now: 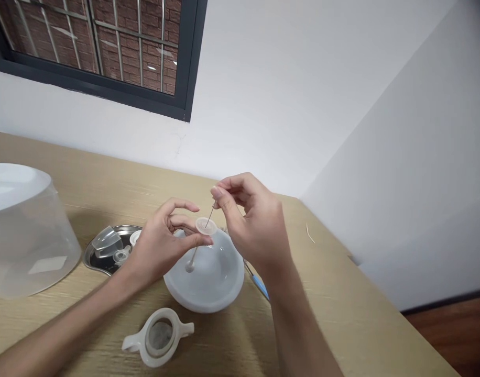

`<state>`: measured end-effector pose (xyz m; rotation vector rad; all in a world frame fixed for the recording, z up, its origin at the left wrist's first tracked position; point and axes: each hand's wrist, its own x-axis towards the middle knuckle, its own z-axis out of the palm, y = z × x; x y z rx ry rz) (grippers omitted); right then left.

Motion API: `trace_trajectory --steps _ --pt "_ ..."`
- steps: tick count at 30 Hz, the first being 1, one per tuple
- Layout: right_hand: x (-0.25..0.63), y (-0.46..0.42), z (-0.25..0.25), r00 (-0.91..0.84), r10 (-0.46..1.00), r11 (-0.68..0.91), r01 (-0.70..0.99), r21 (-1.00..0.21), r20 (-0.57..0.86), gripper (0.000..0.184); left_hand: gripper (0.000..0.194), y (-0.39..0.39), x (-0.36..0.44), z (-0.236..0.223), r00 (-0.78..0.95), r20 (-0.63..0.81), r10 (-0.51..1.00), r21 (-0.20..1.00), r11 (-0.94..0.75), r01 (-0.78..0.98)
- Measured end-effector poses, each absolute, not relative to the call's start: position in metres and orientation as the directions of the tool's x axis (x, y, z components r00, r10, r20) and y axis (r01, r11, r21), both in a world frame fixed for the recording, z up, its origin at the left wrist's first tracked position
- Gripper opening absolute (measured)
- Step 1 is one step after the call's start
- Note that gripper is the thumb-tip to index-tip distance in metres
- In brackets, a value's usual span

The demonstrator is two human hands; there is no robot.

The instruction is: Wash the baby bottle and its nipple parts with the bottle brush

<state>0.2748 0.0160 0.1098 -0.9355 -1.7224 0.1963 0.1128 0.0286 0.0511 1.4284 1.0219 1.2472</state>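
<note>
Over a white bowl [208,288], my left hand [161,241] grips a small round translucent disc [206,226] between thumb and fingers. My right hand [250,220] pinches a thin metal rod [210,213] whose lower tip meets the disc. Below the disc a slender stem [195,254] slants down to a small rounded end [189,266] inside the bowl; whether it joins the rod above, I cannot tell. In front of the bowl lies a white two-handled strainer-like piece [161,337] with a round, greyish centre.
A large translucent tub [28,246] stands at the left. Beside it a metal kidney tray [91,262] holds several clear plastic parts. A blue-handled tool [260,287] lies right of the bowl, partly behind my right forearm. Farther right is a thin pale strip [309,233]. A wall and window [187,94] rise behind.
</note>
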Motion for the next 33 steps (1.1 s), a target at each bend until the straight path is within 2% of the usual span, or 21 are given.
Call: trace_trajectory --steps 10,27,33 --pt "0.2724 0.0169 0.1076 -0.120 0.690 0.654 0.525 -0.545 0.714 0.007 0.057 0.0290 0.1095 0.0563 0.162 0.202 0.966 0.979 -0.194 -0.065" --pt "0.2704 0.0096 0.1117 -0.113 0.687 0.647 0.544 -0.534 0.718 0.010 0.064 0.0285 0.1076 0.0581 0.167 0.159 0.973 0.985 -0.145 -0.093" --pt "0.2735 0.0092 0.1124 -0.135 0.685 0.647 0.564 -0.513 0.716 0.009 0.064 0.0284 0.1063 0.0579 0.164 0.185 0.969 0.980 -0.169 -0.105"
